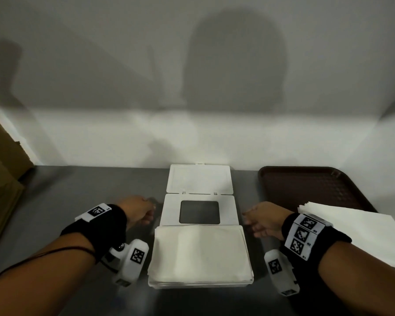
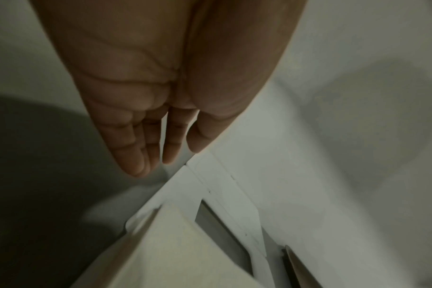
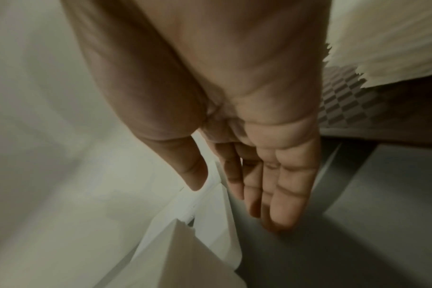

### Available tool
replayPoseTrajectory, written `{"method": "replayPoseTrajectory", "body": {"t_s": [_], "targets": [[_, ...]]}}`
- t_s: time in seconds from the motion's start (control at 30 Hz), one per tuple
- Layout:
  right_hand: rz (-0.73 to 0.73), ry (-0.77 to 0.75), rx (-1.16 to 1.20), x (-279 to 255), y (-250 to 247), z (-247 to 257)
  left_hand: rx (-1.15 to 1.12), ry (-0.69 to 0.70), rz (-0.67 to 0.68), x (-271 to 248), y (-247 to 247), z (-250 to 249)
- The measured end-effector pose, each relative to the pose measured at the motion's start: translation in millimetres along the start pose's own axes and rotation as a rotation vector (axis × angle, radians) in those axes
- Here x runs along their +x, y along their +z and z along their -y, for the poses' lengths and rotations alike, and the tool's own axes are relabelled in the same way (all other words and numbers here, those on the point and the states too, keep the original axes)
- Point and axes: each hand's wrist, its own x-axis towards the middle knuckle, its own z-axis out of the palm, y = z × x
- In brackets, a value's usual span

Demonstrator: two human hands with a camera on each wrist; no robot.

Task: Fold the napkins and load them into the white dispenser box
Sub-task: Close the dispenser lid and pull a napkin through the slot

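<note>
- Head view: the box (image 1: pixel 200 282) sits mid-table, its tray filled to the rim with a cream stack of folded napkins (image 1: pixel 198 254). The lid (image 1: pixel 198 200), with its dark window, lies flipped open beyond the stack, and the small flap (image 1: pixel 200 179) is open beyond that.
- Left hand (image 1: pixel 137 210) hovers just beside the lid's left edge, right hand (image 1: pixel 263 218) just beside its right edge. Both have loose, straight fingers, lightly spread, and hold nothing.
- Wrist views agree: left fingertips (image 2: pixel 141 167) point at the lid's corner and right fingertips (image 3: pixel 279 214) hang beside its side, neither touching as far as I can tell.
- Likely step — close the lid over the stack. Take both side edges at once and swing it toward the body evenly, so the hinge does not twist.
- Watch the top napkin: a loose corner may catch under the rim, so flatten it first.
- More unfolded napkins (image 1: pixel 360 231) lie on the brown tray (image 1: pixel 306 179) to the right — the box already looks full.
</note>
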Motion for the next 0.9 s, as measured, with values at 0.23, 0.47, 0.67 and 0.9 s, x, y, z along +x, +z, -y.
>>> {"method": "replayPoseTrajectory", "body": {"t_s": [0.23, 0.47, 0.67, 0.9], "targets": [[-0.003, 0.057, -0.108, 21.5, 9.7, 13.1, 0.01, -0.086, 0.159, 9.5, 18.2, 0.4], [-0.013, 0.017, -0.201, 27.9, 0.4, 24.0, 0.042, 0.051, 0.073, 18.2, 10.7, 11.2], [-0.048, -0.092, -0.063, 25.3, -1.8, 21.2, -0.025, 0.117, 0.106, 14.8, 0.9, 5.8], [-0.056, -0.256, 0.023, -1.1, -5.9, 14.3, -0.185, 0.18, 0.113, -3.6, -8.6, 10.2]]}}
